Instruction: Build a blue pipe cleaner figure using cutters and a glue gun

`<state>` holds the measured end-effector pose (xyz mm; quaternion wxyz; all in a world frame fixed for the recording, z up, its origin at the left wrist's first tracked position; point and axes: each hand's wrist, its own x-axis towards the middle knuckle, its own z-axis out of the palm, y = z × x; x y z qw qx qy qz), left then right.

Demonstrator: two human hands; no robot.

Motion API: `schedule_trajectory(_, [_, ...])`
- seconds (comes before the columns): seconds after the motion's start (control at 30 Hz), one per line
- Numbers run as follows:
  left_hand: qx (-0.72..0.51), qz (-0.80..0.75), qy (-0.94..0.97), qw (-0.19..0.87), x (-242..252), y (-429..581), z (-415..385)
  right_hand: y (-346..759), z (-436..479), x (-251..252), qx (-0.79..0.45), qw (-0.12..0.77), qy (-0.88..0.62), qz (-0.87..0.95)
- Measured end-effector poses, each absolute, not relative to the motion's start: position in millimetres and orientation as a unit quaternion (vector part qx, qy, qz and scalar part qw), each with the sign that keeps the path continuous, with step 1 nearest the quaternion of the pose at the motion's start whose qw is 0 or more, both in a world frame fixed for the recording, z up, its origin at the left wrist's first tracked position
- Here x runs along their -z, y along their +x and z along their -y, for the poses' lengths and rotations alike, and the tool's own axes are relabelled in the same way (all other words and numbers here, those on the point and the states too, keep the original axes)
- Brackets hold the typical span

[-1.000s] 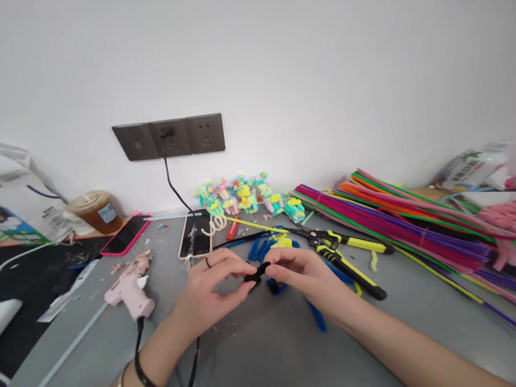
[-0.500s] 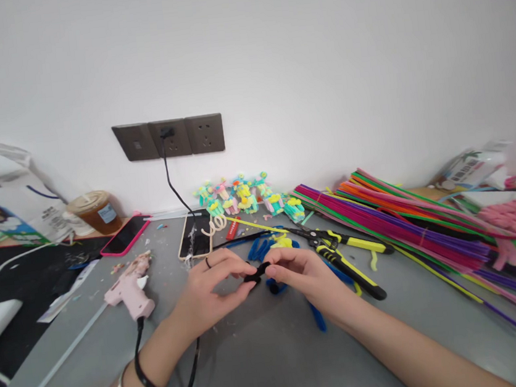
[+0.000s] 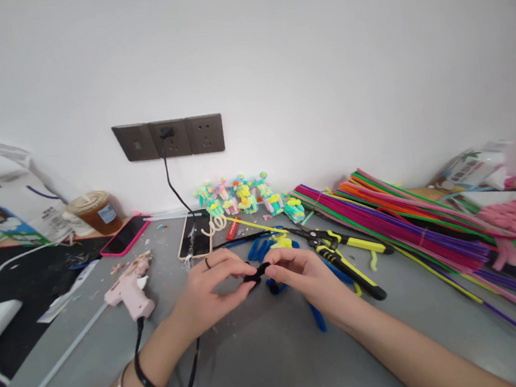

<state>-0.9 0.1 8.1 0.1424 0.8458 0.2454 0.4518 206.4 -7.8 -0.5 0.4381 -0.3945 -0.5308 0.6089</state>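
Observation:
Between my two hands is a short black pipe cleaner (image 3: pixel 256 273), bent or coiled, its ends partly covered by fingers. My left hand (image 3: pixel 217 285) pinches its left end between thumb and fingertips. At the other end, my right hand (image 3: pixel 297 270) grips it with thumb and forefinger. Blue pipe cleaners (image 3: pixel 317 317) lie behind and under my right hand, with a yellow fuzzy piece (image 3: pixel 282 240) just past it. Yellow-and-black pliers (image 3: pixel 348 270) rest to the right of that hand.
A pink glue gun (image 3: pixel 130 295) lies at left, its cord crossing my left forearm. Farther back are two phones (image 3: pixel 127 236), a drink cup (image 3: pixel 96 212) and several small pastel figures (image 3: pixel 244 195). Bundled coloured pipe cleaners (image 3: pixel 402 233) spread over the right side.

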Motion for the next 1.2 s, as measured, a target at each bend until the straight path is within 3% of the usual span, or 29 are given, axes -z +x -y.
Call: schedule_trajectory(1.2, [-0.47, -0.263, 0.807, 0.242, -5.5, 1.5, -3.9, 207.2, 2.4, 5.1, -0.577, 0.416, -0.403, 0.575])
